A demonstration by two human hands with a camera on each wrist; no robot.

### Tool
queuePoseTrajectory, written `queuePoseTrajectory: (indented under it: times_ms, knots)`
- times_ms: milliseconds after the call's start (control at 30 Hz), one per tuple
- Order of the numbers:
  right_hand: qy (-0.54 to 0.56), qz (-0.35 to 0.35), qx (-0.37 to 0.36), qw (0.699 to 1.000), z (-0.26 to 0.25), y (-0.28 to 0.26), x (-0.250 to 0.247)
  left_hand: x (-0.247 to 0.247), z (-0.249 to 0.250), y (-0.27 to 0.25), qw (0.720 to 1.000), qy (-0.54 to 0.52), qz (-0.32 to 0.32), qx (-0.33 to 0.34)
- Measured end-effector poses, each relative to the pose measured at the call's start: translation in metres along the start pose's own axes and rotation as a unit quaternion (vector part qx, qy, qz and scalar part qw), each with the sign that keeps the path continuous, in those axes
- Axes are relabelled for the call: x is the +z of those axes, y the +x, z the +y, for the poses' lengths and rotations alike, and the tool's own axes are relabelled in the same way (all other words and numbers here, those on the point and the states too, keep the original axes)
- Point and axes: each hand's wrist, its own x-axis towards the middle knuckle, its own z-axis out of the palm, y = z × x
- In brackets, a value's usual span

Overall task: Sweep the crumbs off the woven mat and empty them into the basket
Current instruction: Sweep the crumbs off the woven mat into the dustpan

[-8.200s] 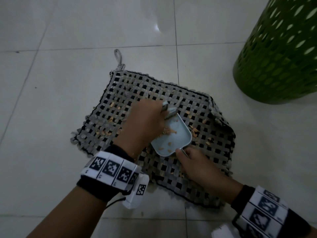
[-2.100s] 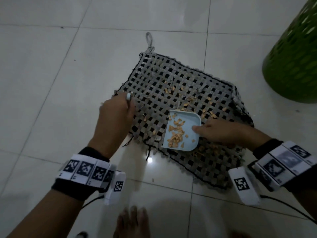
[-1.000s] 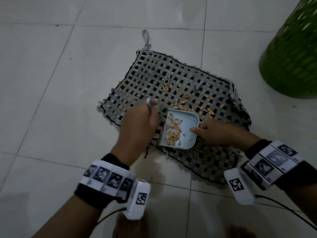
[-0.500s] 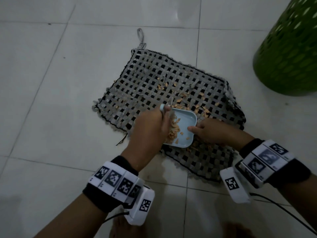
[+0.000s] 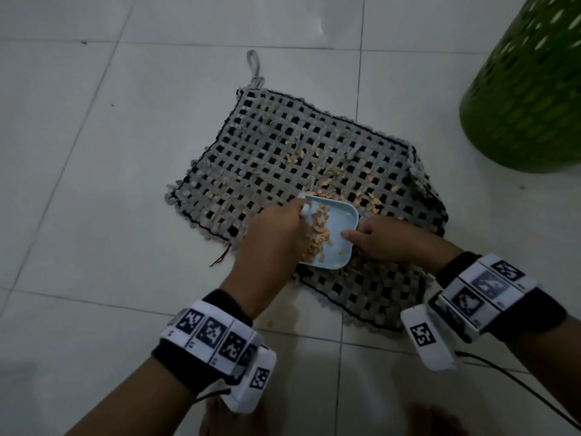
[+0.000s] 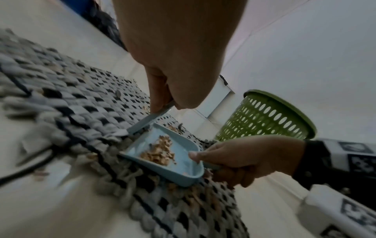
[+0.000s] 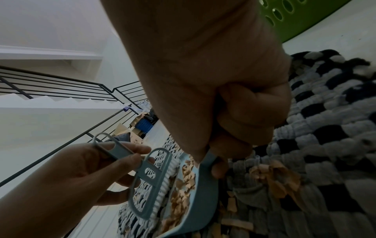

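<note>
A grey-and-black woven mat lies on the tiled floor, with tan crumbs scattered over its right half. My right hand grips the handle of a small light-blue dustpan that sits on the mat with a heap of crumbs in it. My left hand grips a small blue brush, whose white bristles stand at the pan's left edge. The green perforated basket stands on the floor to the upper right, apart from the mat.
White floor tiles surround the mat. A hanging loop sticks out of the mat's far corner. Toes show at the bottom edge. A staircase with a black railing and some boxes lie farther off.
My left hand has swept the brush from the mat's left edge rightward to the dustpan. The heap of crumbs in the pan has grown. My right hand has kept hold of the pan.
</note>
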Motion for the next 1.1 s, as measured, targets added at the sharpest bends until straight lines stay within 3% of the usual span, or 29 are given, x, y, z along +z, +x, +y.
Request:
queuePoseTrajectory:
  times_ms: [133,233,400,567,667,933,1100]
  knots:
    - [0.001,0.0,0.001,1.0,0.001,0.001,0.001,-0.013,-0.002,0.001,0.997,-0.05,0.05,-0.037]
    - [0.001,0.003,0.0,1.0,0.001,0.002,0.001,-0.022,-0.018,0.005,0.996,-0.014,0.077,-0.048]
    - [-0.002,0.005,0.001,1.0,0.0,-0.001,0.001,-0.006,-0.012,0.005,0.996,-0.064,0.039,-0.057]
    - [0.006,0.008,-0.002,1.0,-0.002,-0.005,0.002,-0.004,-0.009,0.006,0.996,-0.054,0.034,-0.057]
    - [0.011,0.01,-0.002,1.0,-0.003,-0.008,0.001,-0.009,-0.013,0.006,0.991,-0.103,0.045,-0.079]
    - [0.054,0.021,-0.019,0.998,0.0,-0.015,0.004,-0.026,-0.036,0.011,0.963,-0.192,0.066,-0.176]
    - [0.076,0.029,-0.018,0.996,-0.007,-0.019,-0.003,-0.063,-0.073,0.02,0.901,-0.323,0.108,-0.27]
